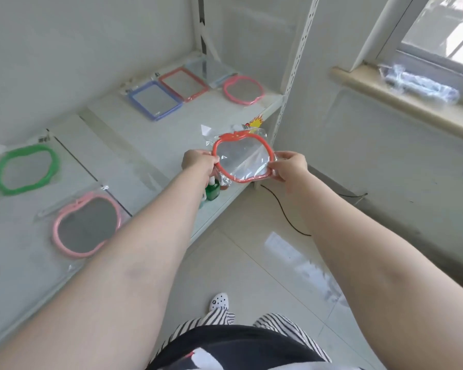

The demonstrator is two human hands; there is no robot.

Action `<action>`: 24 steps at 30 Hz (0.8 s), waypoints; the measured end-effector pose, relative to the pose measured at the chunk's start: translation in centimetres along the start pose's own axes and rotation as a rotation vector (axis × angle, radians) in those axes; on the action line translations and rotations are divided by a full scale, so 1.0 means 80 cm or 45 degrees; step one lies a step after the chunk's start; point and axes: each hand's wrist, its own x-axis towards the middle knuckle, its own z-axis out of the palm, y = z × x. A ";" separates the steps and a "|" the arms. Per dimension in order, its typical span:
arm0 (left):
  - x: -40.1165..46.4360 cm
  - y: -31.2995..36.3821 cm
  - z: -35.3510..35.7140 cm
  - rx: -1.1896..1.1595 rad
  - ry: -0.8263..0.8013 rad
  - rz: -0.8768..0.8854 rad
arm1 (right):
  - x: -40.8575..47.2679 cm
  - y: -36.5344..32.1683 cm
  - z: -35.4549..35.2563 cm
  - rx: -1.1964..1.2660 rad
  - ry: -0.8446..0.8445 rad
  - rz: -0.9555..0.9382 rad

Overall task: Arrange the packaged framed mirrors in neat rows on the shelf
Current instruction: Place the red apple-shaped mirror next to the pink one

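- Both arms are showing bare from the near edge up to the wrists, with no sleeves, watch or bracelet on them.
- The left hand (pixel 198 162) and right hand (pixel 292 166) are wearing no gloves and no rings that can be made out.
- A dark top (pixel 233 345) with a red-and-white print is covering the torso.
- Black-and-white striped trousers (pixel 286 327) are hanging loose.
- A white perforated clog (pixel 219 301) is covering one foot.
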 end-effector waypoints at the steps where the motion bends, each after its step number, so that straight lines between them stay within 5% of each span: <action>1: 0.008 0.008 0.003 0.001 0.000 -0.007 | 0.009 -0.007 0.004 -0.006 0.003 -0.003; 24: 0.182 0.135 0.132 -0.306 0.435 -0.108 | 0.293 -0.193 0.051 -0.404 -0.370 -0.146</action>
